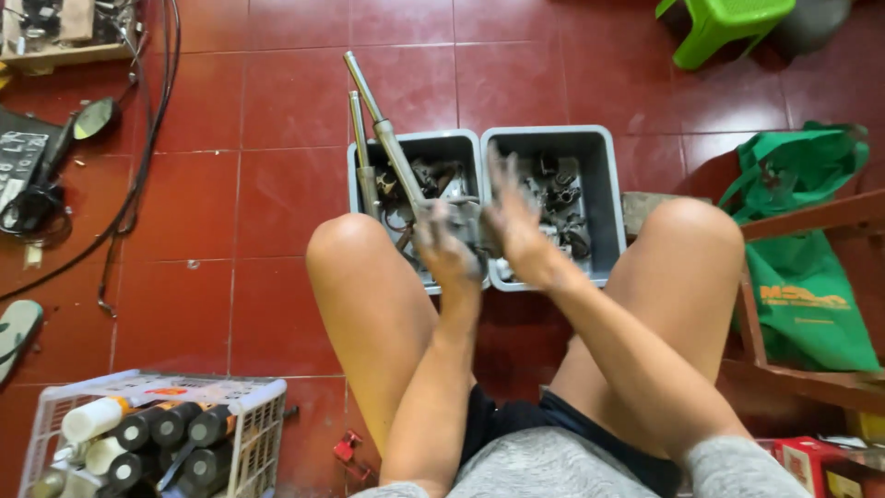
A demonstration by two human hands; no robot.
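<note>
Head view: two grey plastic bins sit side by side at centre frame, just beyond the person's knees and within easy reach. The left bin (417,148) holds dark metal parts and two long metal tubes (380,124) that lean out over its upper-left rim, too long to lie inside. The right bin (604,175) holds a heap of small dark metal parts.

The left hand (449,251) hangs over the seam between the bins, fingers curled; whether it grips anything I cannot tell. The right hand (516,221) is blurred, fingers spread open, holding nothing visible.

At lower left, one white wire basket (263,406) holds several black and white cylinders. One green stool (724,23) stands at upper right, and one green bag (802,240) at right.
</note>
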